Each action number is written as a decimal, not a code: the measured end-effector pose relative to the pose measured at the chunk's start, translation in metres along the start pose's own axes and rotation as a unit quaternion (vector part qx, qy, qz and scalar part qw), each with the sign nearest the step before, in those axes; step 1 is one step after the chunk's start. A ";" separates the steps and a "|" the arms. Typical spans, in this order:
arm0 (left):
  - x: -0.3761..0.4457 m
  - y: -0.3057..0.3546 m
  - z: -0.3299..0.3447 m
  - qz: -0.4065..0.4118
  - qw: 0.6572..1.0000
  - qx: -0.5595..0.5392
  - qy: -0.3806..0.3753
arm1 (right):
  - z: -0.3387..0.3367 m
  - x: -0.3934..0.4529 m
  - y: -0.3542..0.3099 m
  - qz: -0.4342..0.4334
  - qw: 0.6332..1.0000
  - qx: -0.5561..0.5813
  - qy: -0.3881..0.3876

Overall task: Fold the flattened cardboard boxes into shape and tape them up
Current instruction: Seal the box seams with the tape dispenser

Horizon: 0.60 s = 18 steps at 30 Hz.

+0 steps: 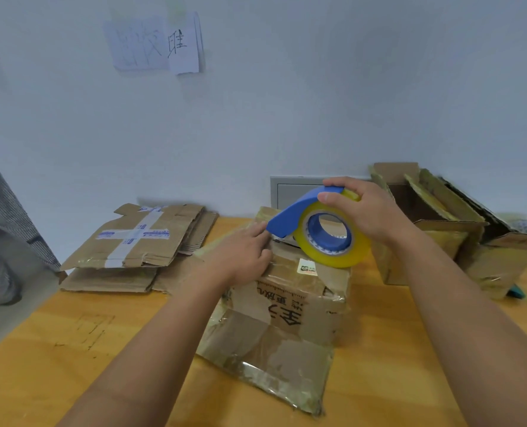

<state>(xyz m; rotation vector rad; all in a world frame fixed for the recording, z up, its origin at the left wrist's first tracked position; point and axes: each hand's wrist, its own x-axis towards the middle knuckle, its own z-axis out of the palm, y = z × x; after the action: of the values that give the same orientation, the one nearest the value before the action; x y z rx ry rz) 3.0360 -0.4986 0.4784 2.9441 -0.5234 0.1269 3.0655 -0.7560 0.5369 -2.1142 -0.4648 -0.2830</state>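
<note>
A worn cardboard box (290, 306), folded into shape, stands in the middle of the wooden table (71, 349). My right hand (364, 211) grips a blue tape dispenser (296, 217) with a yellowish roll of clear tape (327, 254), held on the box's top at its far edge. My left hand (240, 251) rests on the top of the box beside the dispenser's nose, fingers stretched toward it. A loose flap of the box lies flat toward me on the table.
A pile of flattened cardboard boxes (139, 245) lies at the back left, the top one crossed with white tape. Two open boxes (434, 229) stand at the back right against the white wall. A grey panel (290, 192) is on the wall behind the dispenser.
</note>
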 end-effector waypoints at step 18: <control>-0.006 -0.005 0.004 -0.029 0.999 -0.031 0.021 | -0.038 -0.018 -0.006 0.005 0.999 -0.013 -0.049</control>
<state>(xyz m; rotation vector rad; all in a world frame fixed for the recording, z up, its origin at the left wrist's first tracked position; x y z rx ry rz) 3.0323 -0.4923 0.4732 2.8854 -0.4275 0.1623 3.0458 -0.7888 0.5552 -2.1623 -0.5098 -0.1802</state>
